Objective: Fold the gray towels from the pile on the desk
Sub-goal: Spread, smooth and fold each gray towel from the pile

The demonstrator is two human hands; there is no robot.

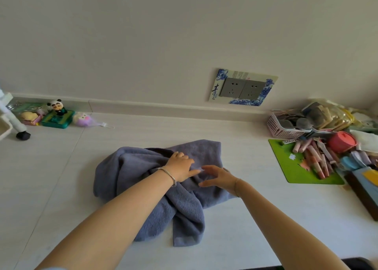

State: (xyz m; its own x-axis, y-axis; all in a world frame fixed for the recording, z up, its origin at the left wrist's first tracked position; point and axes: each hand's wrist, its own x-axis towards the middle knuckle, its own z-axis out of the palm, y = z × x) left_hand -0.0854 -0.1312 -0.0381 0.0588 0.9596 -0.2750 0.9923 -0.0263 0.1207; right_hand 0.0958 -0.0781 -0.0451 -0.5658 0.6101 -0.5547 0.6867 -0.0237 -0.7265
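Towel (143, 177) sits as a crumpled heap mid-desk (266, 218), dead ahead, with both hands at it. It reads as one towel, but we can't rule out more bunched inside. There is no folded stack in view, so we judge we're at the start: find an edge, spread it flat.

Left hand (180, 166) is on the heap's far-centre. Its fingers curl down into a fold next to the dark opening, so it looks like it's gripping cloth. The thumb lies flat, pointing right.

Right hand (219, 177) is just right of the left one, thumbs nearly meeting. Its fingers are straight, spread and pointing left, and it holds nothing. We can't tell whether it's touching the cloth or just above it.

Key geometry:
- The bulk spreads left-right across the far part, and two tails trail toward us between the forearms.
- The flattest stretch is the far-right corner, nearer the right hand.
- The thick rolled bulk is on the left, nearer the left hand.

Both hands sit near the middle, so our read is that they need to part along the left-right line to open it out.

There is more bare desk on the left. The green mat (296, 167) with its clutter lies to the right, well apart from the towel.
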